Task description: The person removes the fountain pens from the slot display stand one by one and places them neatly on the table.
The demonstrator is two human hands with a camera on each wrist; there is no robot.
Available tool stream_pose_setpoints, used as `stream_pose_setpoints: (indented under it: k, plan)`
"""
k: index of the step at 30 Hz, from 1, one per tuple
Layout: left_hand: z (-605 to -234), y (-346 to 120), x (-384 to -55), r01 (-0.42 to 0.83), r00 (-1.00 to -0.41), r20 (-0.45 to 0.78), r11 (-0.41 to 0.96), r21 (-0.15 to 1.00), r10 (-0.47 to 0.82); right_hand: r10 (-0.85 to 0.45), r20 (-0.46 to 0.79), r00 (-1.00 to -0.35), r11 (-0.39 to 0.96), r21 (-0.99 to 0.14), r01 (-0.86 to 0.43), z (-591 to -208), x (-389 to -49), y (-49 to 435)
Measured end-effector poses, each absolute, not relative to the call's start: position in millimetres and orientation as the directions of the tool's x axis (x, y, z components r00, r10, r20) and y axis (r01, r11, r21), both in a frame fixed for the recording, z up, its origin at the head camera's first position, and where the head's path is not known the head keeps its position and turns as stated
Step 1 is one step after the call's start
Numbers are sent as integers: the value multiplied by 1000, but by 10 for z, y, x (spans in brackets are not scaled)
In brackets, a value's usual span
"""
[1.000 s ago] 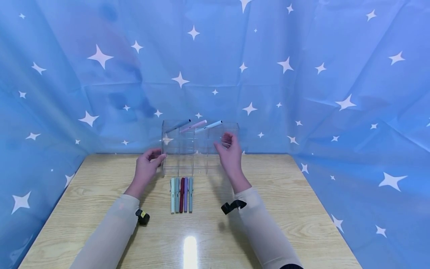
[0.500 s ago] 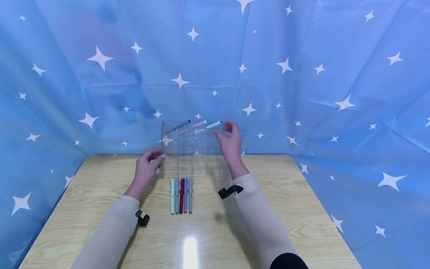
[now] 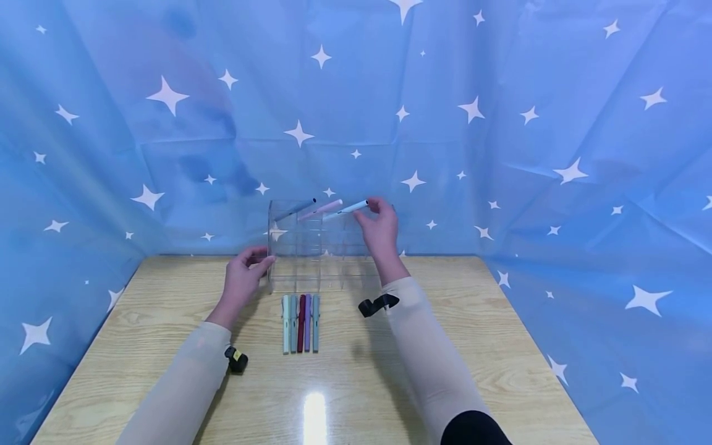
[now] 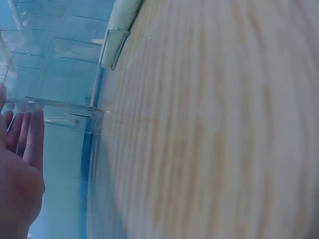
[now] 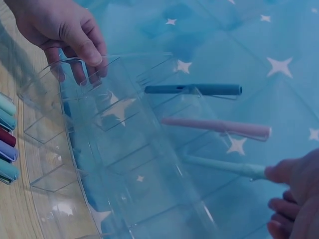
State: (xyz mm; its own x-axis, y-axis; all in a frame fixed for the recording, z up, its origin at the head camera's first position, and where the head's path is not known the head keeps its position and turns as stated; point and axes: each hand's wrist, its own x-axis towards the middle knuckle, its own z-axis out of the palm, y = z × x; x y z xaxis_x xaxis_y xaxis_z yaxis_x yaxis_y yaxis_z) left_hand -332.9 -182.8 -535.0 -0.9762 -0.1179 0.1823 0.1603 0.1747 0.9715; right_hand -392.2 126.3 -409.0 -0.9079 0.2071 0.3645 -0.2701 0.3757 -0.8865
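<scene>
A clear plastic organizer (image 3: 308, 267) with several compartments stands at the back of the table. My left hand (image 3: 241, 275) grips its left side wall, the thumb on the near side and the fingers beyond it. Three capped pens lean in the top row: a dark blue pen (image 5: 194, 89), a pink pen (image 5: 219, 127) and a light blue pen (image 5: 224, 166). My right hand (image 3: 381, 228) pinches the upper, capped end of the light blue pen, which lies tilted with its lower end in the organizer. The right fingertips behind the pen are partly hidden.
In front of the organizer, several pens lie side by side on the wooden table (image 3: 456, 346), among them a mint pen (image 3: 286, 324), a dark red pen (image 3: 301, 322) and a purple pen (image 3: 308, 322). A blue curtain (image 3: 356, 99) with white stars hangs close behind.
My right hand has risen from in front of the organizer's right part to the light blue pen's end and taken hold of it. My left hand has stayed on the side wall.
</scene>
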Motion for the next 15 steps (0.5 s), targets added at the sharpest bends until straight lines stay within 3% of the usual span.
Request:
stream_pose_setpoints:
  k: [15]
  plan:
    - [-5354, -1824, -3332, 159, -977, 179, 166, 973, -116, 192, 395, -898, 390, -871, -299, -4143, -4007, 1181]
